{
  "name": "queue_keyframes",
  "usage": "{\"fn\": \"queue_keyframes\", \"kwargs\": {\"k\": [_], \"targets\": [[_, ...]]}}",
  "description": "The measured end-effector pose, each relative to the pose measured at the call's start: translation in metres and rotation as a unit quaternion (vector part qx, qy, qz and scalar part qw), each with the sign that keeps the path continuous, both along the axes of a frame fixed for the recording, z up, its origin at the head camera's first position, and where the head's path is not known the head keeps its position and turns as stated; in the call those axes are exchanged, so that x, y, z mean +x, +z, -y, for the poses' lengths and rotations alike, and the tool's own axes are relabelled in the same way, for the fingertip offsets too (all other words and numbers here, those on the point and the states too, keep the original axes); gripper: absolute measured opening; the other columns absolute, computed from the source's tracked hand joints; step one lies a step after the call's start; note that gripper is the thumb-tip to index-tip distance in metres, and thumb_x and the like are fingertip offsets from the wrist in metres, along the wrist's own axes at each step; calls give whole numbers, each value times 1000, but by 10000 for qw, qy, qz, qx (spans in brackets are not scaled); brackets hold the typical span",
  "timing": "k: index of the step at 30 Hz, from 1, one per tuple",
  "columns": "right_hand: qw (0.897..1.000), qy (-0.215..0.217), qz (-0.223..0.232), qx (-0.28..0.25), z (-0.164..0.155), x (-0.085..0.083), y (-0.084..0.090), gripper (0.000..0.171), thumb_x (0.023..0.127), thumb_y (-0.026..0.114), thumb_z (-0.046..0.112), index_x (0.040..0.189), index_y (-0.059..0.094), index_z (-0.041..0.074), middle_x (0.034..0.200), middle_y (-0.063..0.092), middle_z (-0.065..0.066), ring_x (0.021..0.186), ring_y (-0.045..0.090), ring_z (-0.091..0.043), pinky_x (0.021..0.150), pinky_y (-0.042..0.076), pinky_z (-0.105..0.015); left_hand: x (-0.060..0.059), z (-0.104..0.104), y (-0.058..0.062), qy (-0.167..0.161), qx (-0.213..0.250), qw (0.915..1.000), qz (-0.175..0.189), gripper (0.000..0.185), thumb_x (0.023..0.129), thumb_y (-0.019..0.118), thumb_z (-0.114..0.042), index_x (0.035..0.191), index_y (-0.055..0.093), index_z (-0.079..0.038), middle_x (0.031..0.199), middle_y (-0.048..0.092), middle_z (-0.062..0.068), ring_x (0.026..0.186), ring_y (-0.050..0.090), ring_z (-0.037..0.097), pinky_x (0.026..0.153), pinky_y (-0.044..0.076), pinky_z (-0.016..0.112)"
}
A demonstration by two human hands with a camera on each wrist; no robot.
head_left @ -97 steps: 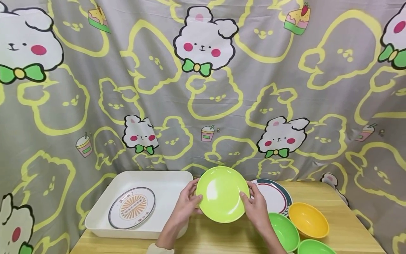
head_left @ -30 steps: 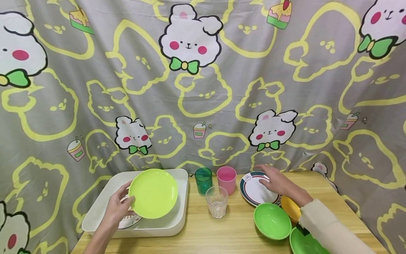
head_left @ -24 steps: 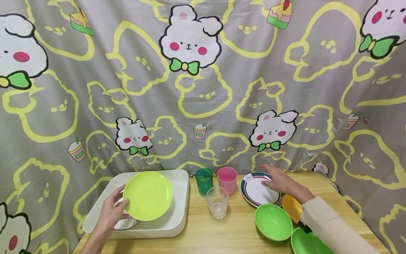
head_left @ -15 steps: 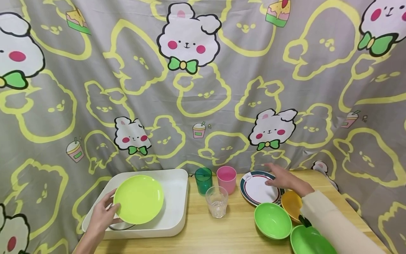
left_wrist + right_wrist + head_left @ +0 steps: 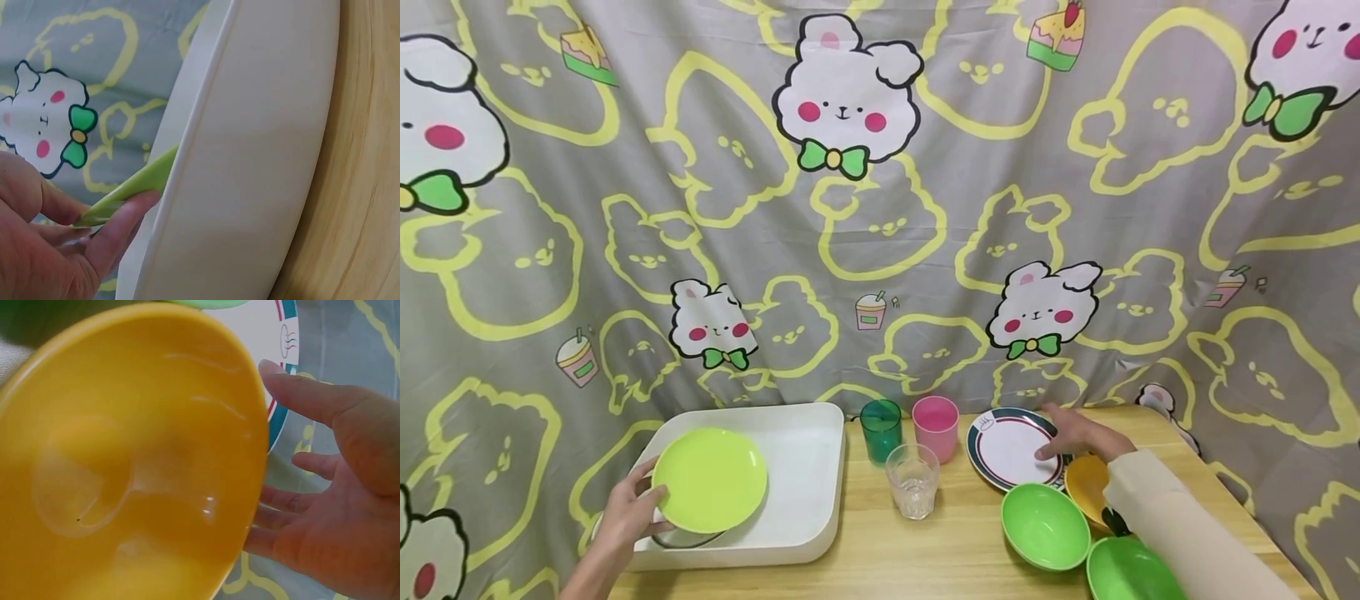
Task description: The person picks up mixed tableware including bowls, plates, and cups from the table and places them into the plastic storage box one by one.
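Note:
My left hand (image 5: 642,505) pinches the left rim of a lime green plate (image 5: 709,481), held low inside the white tray (image 5: 808,467) over a patterned plate that it almost hides. The left wrist view shows my left hand (image 5: 56,250) with a finger under the green plate's edge (image 5: 134,184), beside the tray's outer wall (image 5: 250,156). My right hand (image 5: 1063,433) rests with straight fingers at the right rim of a white plate with a green-and-red border (image 5: 1003,450). In the right wrist view my right hand (image 5: 337,506) lies open next to that plate (image 5: 269,331), behind the orange bowl (image 5: 125,469).
A teal cup (image 5: 881,430), a pink cup (image 5: 936,427) and a clear glass (image 5: 913,481) stand mid-table. An orange bowl (image 5: 1086,487) and two green bowls (image 5: 1044,526) (image 5: 1131,571) sit at the front right. A cartoon-print curtain hangs behind the wooden table (image 5: 925,554).
My left hand has carried the green plate left and down into the tray, over the patterned plate. My right hand has slid a little toward the bordered plate's right rim.

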State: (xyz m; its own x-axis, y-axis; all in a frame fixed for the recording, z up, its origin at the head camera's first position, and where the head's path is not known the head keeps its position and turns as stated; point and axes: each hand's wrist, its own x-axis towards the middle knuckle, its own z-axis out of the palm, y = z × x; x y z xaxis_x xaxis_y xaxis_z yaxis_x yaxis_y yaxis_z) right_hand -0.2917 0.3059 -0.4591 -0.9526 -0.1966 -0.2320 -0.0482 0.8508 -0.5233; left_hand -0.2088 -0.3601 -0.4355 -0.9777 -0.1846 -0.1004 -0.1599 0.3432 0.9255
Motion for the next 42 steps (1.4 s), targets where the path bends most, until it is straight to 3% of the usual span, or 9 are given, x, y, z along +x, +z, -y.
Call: {"fn": "queue_keyframes", "kwargs": {"k": [11,16,26,30,33,35,37,39,42], "targets": [[9992,-145,331,148,3,1,-2,100,82,86,18,150,22,-19,148,29,-47,137,31,-61,114,28,-71,-6,14,-6,27,24,9997,241,61,105,34,1,158,8,10,143,30,44,77,64,8,67,64,35],[9982,-278,465,253,7,1,0,99,82,87,18,149,24,-19,146,33,-46,134,36,-59,112,32,-69,-7,21,-11,33,-41,9993,375,60,104,32,2,156,5,14,142,25,47,77,62,7,67,64,34],[9937,-365,613,866,15,0,-5,95,80,89,20,144,32,-20,140,28,-51,129,35,-61,107,36,-72,-8,29,-16,6,-130,9992,384,59,102,32,3,152,6,20,138,28,49,77,63,8,70,64,37],[9938,-286,509,943,15,2,-6,87,79,90,20,136,39,-20,131,37,-49,123,41,-58,103,41,-71,-10,30,-16,-97,-435,9980,452,61,102,38,0,148,7,25,132,30,51,81,64,17,70,65,39],[9941,-323,477,914,12,4,-5,81,79,90,22,131,42,-19,127,40,-46,120,43,-56,101,42,-71,-12,29,-16,-259,-713,9954,585,65,104,41,-5,146,4,28,136,24,53,94,63,37,72,64,41],[9946,-329,412,898,11,5,-4,80,79,90,22,130,44,-19,125,42,-45,118,43,-55,101,43,-70,-14,28,-16,-414,-925,9924,704,69,104,42,-7,144,0,30,142,15,55,115,53,55,77,64,45],[9955,-322,349,823,10,6,-3,78,78,90,20,128,45,-19,123,44,-43,116,44,-53,101,43,-69,-16,27,-17,-555,-1319,9871,710,69,105,43,-9,141,2,33,143,10,57,130,34,65,92,58,52],[9964,-305,298,737,9,6,-1,76,78,90,18,127,46,-19,122,45,-41,114,44,-52,101,44,-67,-16,26,-18,-607,-1473,9847,707,69,104,44,-10,140,5,35,142,13,58,130,33,66,93,57,55],[9976,-311,229,574,9,3,0,74,77,91,16,124,45,-19,118,49,-39,111,47,-50,101,45,-65,-17,25,-21,-595,-1542,9844,601,65,104,46,-11,137,13,35,132,29,53,111,53,55,87,60,53]]}}
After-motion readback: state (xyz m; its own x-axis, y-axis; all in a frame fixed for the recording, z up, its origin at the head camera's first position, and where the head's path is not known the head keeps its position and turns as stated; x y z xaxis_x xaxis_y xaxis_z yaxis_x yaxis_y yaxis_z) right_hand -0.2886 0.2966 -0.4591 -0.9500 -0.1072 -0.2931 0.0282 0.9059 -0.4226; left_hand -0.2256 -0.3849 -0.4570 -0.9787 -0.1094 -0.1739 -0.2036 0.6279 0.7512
